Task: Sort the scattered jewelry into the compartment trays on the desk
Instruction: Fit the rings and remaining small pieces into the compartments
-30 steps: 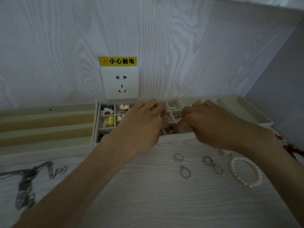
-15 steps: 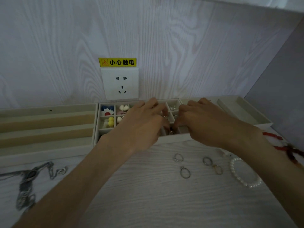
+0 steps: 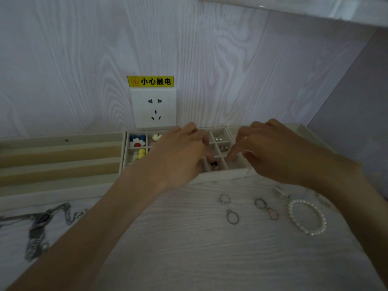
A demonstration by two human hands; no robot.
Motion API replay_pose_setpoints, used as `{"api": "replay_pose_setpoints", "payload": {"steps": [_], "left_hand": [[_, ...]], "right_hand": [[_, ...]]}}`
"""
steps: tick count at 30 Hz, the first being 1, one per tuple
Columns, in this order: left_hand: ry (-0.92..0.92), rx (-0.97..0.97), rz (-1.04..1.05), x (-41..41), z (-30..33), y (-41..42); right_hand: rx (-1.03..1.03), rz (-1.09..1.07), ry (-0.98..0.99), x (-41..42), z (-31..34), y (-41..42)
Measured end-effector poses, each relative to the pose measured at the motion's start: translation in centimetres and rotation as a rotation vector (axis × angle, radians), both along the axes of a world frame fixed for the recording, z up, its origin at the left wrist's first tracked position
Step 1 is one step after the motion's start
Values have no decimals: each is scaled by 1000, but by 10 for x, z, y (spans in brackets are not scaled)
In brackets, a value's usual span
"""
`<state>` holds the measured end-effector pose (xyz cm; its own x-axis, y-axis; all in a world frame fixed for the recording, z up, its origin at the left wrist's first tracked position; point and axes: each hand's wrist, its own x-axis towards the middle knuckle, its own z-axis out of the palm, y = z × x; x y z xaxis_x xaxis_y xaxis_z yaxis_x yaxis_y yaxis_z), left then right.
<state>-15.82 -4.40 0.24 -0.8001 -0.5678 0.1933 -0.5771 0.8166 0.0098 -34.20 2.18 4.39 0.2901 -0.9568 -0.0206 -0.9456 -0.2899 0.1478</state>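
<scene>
Both hands over compartment tray [image 3: 222, 177]; rings [image 3: 232, 216] on desk [image 3: 189, 248].

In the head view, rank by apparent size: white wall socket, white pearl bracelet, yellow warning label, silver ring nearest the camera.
1. White wall socket
2. White pearl bracelet, nearer the camera
3. Yellow warning label
4. Silver ring nearest the camera

Both forearms are bare up to the frame edge, with no sleeve showing on either. The left hand [image 3: 178, 156] and the right hand [image 3: 279, 152] wear no gloves. The visible fingers are slim. Fingernails are too blurred to describe in this dim light.
</scene>
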Motion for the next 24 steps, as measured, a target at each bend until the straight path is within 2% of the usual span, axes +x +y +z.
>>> {"api": "replay_pose_setpoints", "payload": {"steps": [6,13,17,24], "left_hand": [[134,103,4,8,12,26],[20,234,0,0,-3,79],[-47,168,30,-5,-12,102],[8,44,28,7,-19,121]], "right_hand": [[58,-48,-83,-20,2,38],[81,-138,-114,-23,-23,74],[-11,-135,-91,-23,-32,99],[-210,-180,-72,-15,-56,110]]}}
